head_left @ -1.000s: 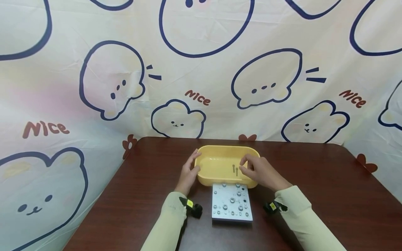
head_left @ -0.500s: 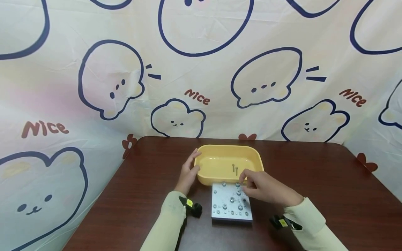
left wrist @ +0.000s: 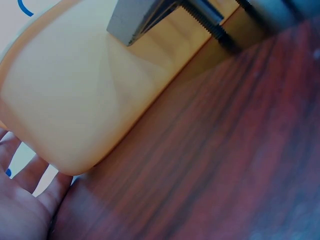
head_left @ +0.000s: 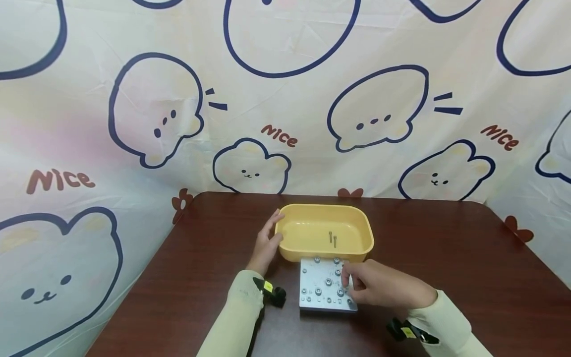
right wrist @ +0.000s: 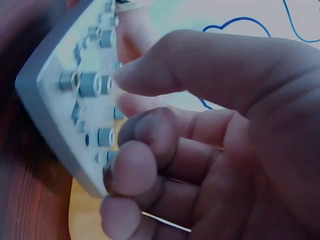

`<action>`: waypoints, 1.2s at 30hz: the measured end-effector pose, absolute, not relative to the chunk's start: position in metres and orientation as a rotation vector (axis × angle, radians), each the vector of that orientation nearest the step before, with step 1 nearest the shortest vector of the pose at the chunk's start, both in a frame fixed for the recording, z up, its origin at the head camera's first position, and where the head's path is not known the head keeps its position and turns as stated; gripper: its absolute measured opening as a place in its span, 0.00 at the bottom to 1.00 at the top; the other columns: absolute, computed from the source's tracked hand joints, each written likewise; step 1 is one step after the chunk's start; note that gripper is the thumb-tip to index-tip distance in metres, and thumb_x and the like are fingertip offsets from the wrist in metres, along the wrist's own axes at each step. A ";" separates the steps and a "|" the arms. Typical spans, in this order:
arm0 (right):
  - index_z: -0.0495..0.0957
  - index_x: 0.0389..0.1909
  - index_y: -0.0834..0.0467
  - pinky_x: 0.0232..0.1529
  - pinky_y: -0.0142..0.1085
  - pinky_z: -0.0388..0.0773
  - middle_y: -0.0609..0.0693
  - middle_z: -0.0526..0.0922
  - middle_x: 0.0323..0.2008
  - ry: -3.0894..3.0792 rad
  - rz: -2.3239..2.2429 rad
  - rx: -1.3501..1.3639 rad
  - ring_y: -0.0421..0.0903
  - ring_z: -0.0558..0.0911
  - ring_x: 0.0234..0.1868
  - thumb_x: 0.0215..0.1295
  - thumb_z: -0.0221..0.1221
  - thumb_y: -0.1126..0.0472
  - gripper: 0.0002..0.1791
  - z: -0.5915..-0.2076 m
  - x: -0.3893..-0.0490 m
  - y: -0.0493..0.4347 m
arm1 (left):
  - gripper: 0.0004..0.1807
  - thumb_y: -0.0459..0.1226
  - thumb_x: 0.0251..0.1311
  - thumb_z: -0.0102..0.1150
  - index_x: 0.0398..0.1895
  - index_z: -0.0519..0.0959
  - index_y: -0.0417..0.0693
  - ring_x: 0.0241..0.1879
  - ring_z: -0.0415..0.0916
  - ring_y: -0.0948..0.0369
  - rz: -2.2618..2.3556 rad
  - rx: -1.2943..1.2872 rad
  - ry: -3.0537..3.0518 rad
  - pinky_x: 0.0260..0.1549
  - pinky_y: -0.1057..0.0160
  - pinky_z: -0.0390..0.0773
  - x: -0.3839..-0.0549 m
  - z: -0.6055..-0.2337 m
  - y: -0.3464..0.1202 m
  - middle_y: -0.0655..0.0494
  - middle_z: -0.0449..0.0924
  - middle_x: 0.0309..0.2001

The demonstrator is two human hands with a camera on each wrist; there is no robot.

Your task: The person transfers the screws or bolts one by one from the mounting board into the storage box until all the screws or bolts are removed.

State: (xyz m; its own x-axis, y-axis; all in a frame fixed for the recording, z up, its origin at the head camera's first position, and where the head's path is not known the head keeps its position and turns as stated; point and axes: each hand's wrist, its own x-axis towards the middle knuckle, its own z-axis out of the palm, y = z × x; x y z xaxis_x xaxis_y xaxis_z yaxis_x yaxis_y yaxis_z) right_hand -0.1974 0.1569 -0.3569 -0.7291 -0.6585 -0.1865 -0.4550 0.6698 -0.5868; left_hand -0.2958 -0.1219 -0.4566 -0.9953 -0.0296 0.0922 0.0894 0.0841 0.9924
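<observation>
My left hand (head_left: 263, 249) rests against the left end of the yellow tray (head_left: 290, 252), its fingers fairly straight along the outer wall. In the left wrist view those fingers (left wrist: 31, 175) lie beside the tray's rounded corner. My right hand (head_left: 379, 285) is over the right side of a silver metal plate (head_left: 314, 277) fitted with several socket-head screws (head_left: 328, 282). Its thumb and index finger pinch a small screw, mostly hidden at the fingertips. In the right wrist view the thumb (right wrist: 150, 70) is close to the screw heads, and the other fingers are curled.
Two loose screws (head_left: 332, 239) lie inside the tray. The plate sits directly in front of it, and threaded shafts (left wrist: 206, 24) stick out below the plate. A dark wooden table (head_left: 200, 277) carries everything, with a cartoon-printed cloth (head_left: 312, 109) behind.
My right hand has come from inside the tray, toward me, to the right side of the plate, its fingers still pinched. The left hand stays at the tray's end.
</observation>
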 end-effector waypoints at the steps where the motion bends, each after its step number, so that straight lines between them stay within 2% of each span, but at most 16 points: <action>1: 0.76 0.37 0.46 0.24 0.30 0.73 0.42 0.73 0.21 2.490 -0.724 -0.854 0.39 0.75 0.24 0.60 0.62 0.60 0.07 -0.356 -0.196 0.157 | 0.28 0.33 0.61 0.49 0.64 0.71 0.65 0.73 0.45 0.63 -2.068 -0.063 -2.246 0.69 0.43 0.49 -0.296 -0.456 -0.122 0.82 0.56 0.69; 8: 0.77 0.34 0.46 0.23 0.29 0.71 0.41 0.74 0.21 2.463 -0.678 -0.823 0.38 0.75 0.24 0.58 0.63 0.61 0.07 -0.353 -0.193 0.157 | 0.28 0.33 0.60 0.49 0.64 0.71 0.65 0.74 0.44 0.62 -2.071 -0.059 -2.254 0.69 0.44 0.50 -0.294 -0.454 -0.122 0.79 0.55 0.71; 23: 0.76 0.33 0.47 0.21 0.28 0.68 0.42 0.73 0.21 2.456 -0.592 -0.802 0.37 0.73 0.21 0.56 0.64 0.62 0.08 -0.357 -0.191 0.153 | 0.28 0.33 0.60 0.49 0.63 0.71 0.67 0.73 0.45 0.64 -2.059 -0.078 -2.249 0.69 0.44 0.51 -0.295 -0.457 -0.122 0.84 0.56 0.68; 36: 0.75 0.30 0.48 0.20 0.28 0.66 0.43 0.74 0.21 2.477 -0.558 -0.746 0.38 0.73 0.21 0.55 0.65 0.63 0.09 -0.360 -0.190 0.150 | 0.29 0.33 0.59 0.50 0.63 0.71 0.67 0.73 0.45 0.64 -2.061 -0.094 -2.240 0.69 0.43 0.49 -0.294 -0.457 -0.123 0.83 0.56 0.69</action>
State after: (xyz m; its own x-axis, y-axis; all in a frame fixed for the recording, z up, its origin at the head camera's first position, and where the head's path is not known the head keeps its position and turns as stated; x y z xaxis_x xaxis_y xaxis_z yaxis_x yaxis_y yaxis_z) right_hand -0.1905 0.1497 -0.3596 -0.7306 -0.5963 -0.3326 -0.3961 0.7670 -0.5048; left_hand -0.2940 -0.1226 -0.4570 -0.9935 -0.0198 0.1125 0.1105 0.0844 0.9903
